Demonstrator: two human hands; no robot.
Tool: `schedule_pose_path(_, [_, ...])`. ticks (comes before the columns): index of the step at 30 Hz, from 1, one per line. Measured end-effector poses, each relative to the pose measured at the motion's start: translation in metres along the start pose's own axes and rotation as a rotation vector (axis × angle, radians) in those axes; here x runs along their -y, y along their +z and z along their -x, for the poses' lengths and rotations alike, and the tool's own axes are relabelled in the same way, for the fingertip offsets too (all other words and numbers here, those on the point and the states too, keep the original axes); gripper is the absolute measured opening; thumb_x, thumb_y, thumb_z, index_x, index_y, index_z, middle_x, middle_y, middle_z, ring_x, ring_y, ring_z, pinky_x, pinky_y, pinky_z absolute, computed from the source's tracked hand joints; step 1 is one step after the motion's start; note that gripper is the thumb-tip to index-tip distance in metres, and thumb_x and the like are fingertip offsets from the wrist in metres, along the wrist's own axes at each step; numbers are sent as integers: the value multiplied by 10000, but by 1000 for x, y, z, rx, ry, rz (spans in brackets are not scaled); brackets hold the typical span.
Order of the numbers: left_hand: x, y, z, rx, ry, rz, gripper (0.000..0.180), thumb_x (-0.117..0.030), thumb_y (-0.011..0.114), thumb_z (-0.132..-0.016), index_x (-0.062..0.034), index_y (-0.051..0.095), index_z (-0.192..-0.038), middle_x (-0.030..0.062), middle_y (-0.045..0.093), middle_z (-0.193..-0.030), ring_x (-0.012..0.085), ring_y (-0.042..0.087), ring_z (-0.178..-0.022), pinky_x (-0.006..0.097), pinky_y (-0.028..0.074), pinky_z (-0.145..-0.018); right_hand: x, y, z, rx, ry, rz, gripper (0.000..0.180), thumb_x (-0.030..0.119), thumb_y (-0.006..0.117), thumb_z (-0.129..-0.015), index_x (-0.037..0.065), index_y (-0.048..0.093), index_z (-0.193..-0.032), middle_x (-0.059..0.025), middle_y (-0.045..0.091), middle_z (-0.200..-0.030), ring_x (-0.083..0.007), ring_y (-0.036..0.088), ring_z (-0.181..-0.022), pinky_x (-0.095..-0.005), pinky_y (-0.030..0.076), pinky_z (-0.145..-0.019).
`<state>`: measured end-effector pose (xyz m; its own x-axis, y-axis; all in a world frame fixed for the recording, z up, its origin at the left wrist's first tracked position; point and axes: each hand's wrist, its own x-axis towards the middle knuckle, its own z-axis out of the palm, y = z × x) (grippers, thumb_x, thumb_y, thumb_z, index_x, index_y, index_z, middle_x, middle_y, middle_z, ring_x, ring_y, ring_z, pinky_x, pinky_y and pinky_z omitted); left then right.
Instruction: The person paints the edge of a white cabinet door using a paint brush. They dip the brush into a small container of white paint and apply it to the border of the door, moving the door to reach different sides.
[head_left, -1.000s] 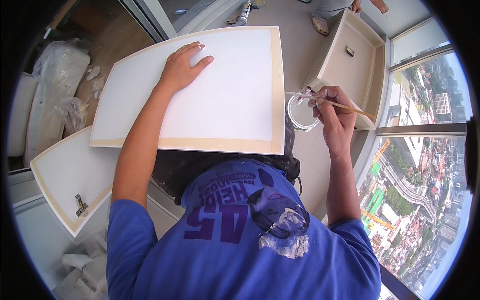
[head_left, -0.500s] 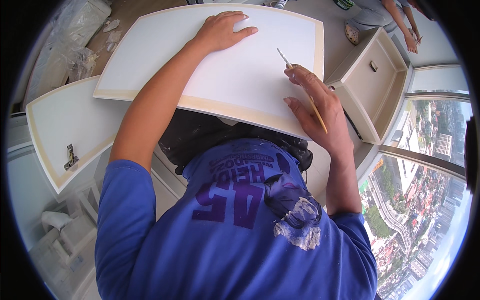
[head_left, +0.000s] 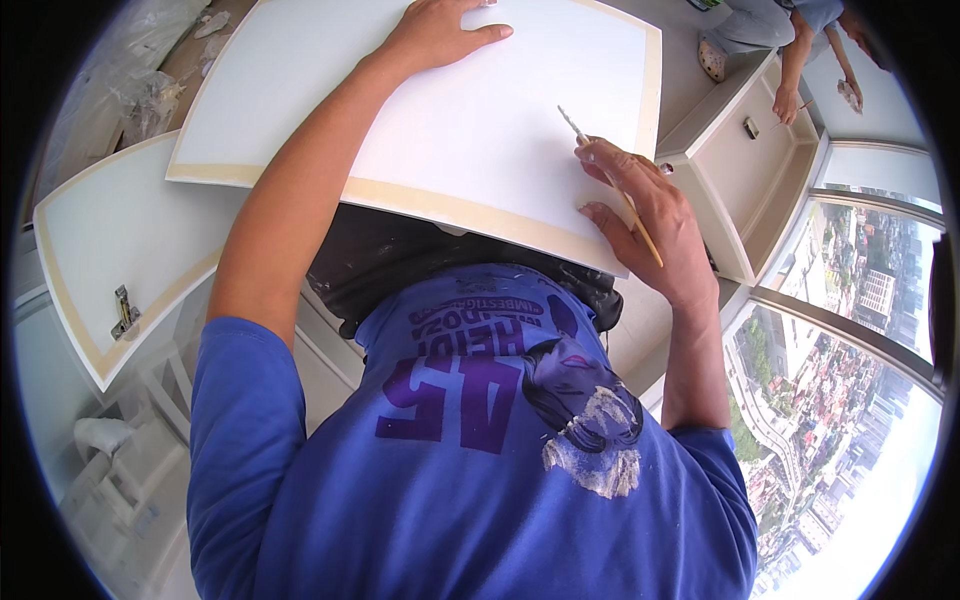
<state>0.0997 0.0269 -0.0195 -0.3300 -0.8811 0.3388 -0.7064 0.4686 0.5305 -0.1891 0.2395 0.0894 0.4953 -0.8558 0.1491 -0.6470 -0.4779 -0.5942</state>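
A large white panel (head_left: 500,120) with cream masking tape along its edges lies in front of me. My left hand (head_left: 440,38) rests on its far part, thumb spread and fingers stretched out; the fingertips run close to the top of the view. My right hand (head_left: 655,225) is at the panel's right side, closed round a thin paintbrush (head_left: 642,232) with a wooden handle. The brush slants up and left over the panel, its whitish tip (head_left: 568,118) pointing away from me. Whether the tip touches the surface I cannot tell.
To the left is a smaller taped white panel (head_left: 130,240) with a metal hinge (head_left: 125,312). At the right stands an open cream drawer-like box (head_left: 725,190) near tall windows (head_left: 800,420). A co-worker's hand (head_left: 787,103) reaches over it. Plastic sheeting (head_left: 130,90) lies far left.
The view has shifted, so the large panel sits higher in the picture. My right hand keeps its hold on the paintbrush. The co-worker's hand has moved left over the box.
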Motion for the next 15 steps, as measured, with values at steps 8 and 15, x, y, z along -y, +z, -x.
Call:
schedule_pose_path(8, [33, -59, -24, 73, -503, 909, 572, -446, 743, -981, -49, 639, -1379, 105, 690, -1361, 258, 629, -1283, 424, 481, -1079, -3, 4, -2, 3, 104, 18, 579, 15, 822, -810, 63, 634, -1356, -108, 710, -1332, -290, 693, -1214, -431, 541, -1057])
schedule_pose_path(15, [76, -157, 1, -226, -331, 1530, 681, -522, 596, -1050, -40, 463, -1512, 155, 540, -1547, 325, 514, -1429, 550, 425, -1170, -15, 10, -3, 21, 72, 104, 622, 5, 833, -782, 91, 631, -1364, -109, 718, -1331, -302, 701, -1225, -516, 421, -1210])
